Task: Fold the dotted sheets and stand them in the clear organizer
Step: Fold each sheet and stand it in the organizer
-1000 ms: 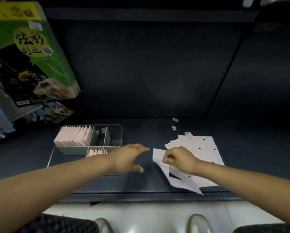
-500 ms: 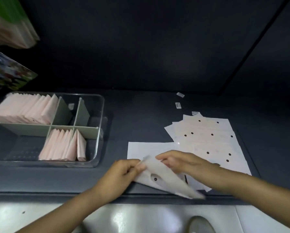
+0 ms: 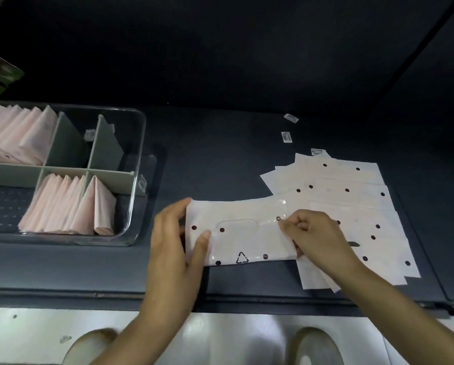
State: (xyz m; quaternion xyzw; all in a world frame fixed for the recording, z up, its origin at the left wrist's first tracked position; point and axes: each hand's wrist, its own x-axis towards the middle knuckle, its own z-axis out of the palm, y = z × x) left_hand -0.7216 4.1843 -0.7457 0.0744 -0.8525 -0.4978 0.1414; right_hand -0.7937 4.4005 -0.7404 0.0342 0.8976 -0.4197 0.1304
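Left hand [image 3: 177,241] grips sheet [image 3: 243,231] at its left end, right hand [image 3: 314,237] pinches the right. Align edges first, crease flat, then stand it in organizer [image 3: 137,164].

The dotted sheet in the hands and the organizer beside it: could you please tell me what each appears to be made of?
The dotted sheet looks like thin glossy plastic film, not paper: it shows shiny highlights, wrinkles and a printed recycling triangle. The organizer appears to be clear rigid plastic, its wall see-through with bright edges; its dividers look matte grey-green, probably plastic too.
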